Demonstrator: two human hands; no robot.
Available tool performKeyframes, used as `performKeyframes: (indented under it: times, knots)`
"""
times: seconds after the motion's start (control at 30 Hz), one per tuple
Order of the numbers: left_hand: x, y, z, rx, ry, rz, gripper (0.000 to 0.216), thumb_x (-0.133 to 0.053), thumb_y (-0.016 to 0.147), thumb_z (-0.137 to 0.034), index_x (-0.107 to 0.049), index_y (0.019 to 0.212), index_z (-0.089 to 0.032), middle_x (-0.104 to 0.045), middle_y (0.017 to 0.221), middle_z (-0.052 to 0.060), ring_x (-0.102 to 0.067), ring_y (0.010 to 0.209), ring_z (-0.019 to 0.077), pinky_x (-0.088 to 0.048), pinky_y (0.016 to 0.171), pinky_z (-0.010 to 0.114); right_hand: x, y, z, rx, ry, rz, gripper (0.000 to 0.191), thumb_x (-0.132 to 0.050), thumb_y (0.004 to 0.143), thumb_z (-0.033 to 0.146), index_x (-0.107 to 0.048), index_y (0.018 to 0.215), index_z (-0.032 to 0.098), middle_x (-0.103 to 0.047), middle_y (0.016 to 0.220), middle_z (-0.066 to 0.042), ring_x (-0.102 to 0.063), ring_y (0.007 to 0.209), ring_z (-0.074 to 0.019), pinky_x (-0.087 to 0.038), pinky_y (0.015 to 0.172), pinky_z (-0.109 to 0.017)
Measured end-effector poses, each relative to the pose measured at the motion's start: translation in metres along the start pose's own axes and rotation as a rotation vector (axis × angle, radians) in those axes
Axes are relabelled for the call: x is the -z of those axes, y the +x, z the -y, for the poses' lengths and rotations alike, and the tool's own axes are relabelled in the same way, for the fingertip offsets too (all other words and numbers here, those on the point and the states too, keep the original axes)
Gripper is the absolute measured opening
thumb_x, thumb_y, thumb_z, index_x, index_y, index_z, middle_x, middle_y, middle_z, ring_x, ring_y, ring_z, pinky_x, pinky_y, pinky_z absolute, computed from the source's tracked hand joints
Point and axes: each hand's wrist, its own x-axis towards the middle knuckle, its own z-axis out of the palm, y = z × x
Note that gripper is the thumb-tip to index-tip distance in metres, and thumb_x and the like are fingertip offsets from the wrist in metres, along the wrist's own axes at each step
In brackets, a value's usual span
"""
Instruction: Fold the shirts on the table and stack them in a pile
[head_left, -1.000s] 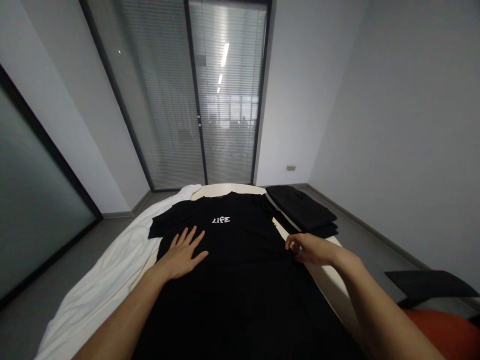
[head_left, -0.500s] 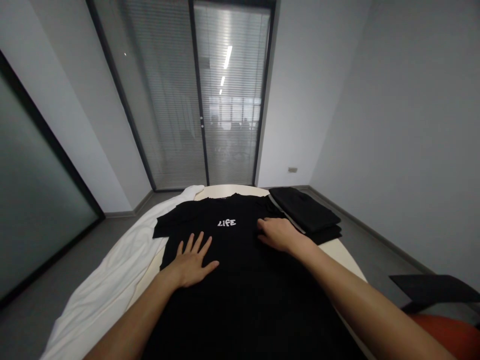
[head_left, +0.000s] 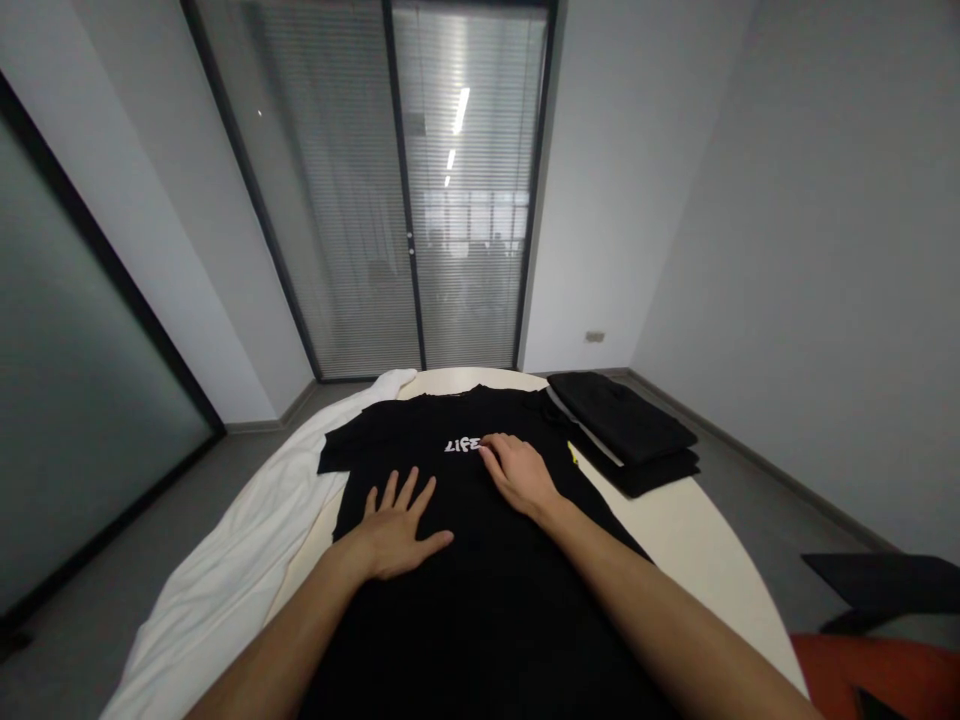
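A black T-shirt (head_left: 480,590) with white "LIFE" lettering (head_left: 463,445) lies spread on a cream oval table (head_left: 697,540). My left hand (head_left: 397,530) rests flat on the shirt's left half, fingers spread. My right hand (head_left: 517,472) lies palm down on the shirt just right of the lettering, fingers stretched toward it. The shirt's right side is folded inward, with its edge running under my right forearm. Neither hand holds anything.
A stack of folded black garments (head_left: 626,425) sits at the table's far right. A white cloth (head_left: 225,570) hangs over the table's left edge. A dark chair back (head_left: 877,585) and an orange seat (head_left: 877,670) stand at lower right. Glass doors with blinds (head_left: 405,200) are ahead.
My right hand carried the shirt's right edge leftward from the table's right side and now lies flat near the lettering. The left hand stayed pressed on the shirt.
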Motion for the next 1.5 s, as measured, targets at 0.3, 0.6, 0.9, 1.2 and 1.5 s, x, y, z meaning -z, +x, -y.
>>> performKeyframes:
  times: [0.3, 0.6, 0.9, 1.2, 1.5]
  knots:
    - [-0.004, 0.004, 0.0, 0.031, 0.069, -0.208, 0.073, -0.041, 0.092, -0.058, -0.03, 0.156, -0.024, -0.018, 0.164, 0.011, -0.014, 0.15, 0.0393, -0.016, 0.118, 0.06, 0.006, -0.019, 0.01, 0.124, 0.048, 0.057, 0.04, -0.039, 0.102, 0.044, -0.059, 0.126, 0.02, -0.063, 0.127, -0.011, -0.053, 0.119, -0.0249, -0.037, 0.102, -0.042]
    - [-0.005, 0.019, 0.029, 0.141, 0.119, -0.415, 0.058, -0.05, 0.091, -0.049, -0.055, 0.141, -0.02, -0.047, 0.149, 0.016, -0.044, 0.135, 0.0382, -0.037, 0.108, 0.051, -0.002, -0.025, 0.043, 0.36, 0.126, 0.291, 0.058, -0.053, 0.09, 0.061, -0.056, 0.134, 0.023, -0.053, 0.143, -0.011, -0.046, 0.131, -0.0301, -0.034, 0.109, -0.046]
    - [0.003, 0.045, 0.084, 0.54, -0.084, -0.895, 0.049, -0.056, 0.089, -0.04, -0.061, 0.134, -0.021, -0.039, 0.151, 0.02, -0.038, 0.138, 0.0405, -0.032, 0.11, 0.054, -0.014, 0.022, 0.064, 0.329, 0.036, 0.233, 0.04, -0.042, 0.1, 0.05, -0.064, 0.11, 0.018, -0.065, 0.108, -0.011, -0.06, 0.101, -0.0254, -0.044, 0.091, -0.041]
    - [0.013, 0.059, 0.111, 0.524, -0.461, -1.165, 0.038, -0.048, 0.089, -0.028, -0.066, 0.119, -0.013, -0.064, 0.121, 0.016, -0.057, 0.119, 0.0294, -0.035, 0.112, 0.05, -0.037, 0.011, 0.047, 0.335, 0.271, 0.191, 0.026, -0.049, 0.099, 0.038, -0.061, 0.115, 0.021, -0.063, 0.12, -0.008, -0.056, 0.112, -0.0226, -0.043, 0.1, -0.039]
    - [0.011, 0.052, 0.123, 0.547, -0.526, -1.177, 0.062, -0.059, 0.087, -0.034, -0.047, 0.142, -0.008, -0.055, 0.139, 0.019, -0.051, 0.131, 0.0305, -0.04, 0.112, 0.041, -0.03, 0.007, 0.054, 0.345, 0.285, 0.283, 0.051, -0.051, 0.094, 0.055, -0.056, 0.135, 0.025, -0.053, 0.143, -0.009, -0.043, 0.135, -0.028, -0.032, 0.113, -0.047]
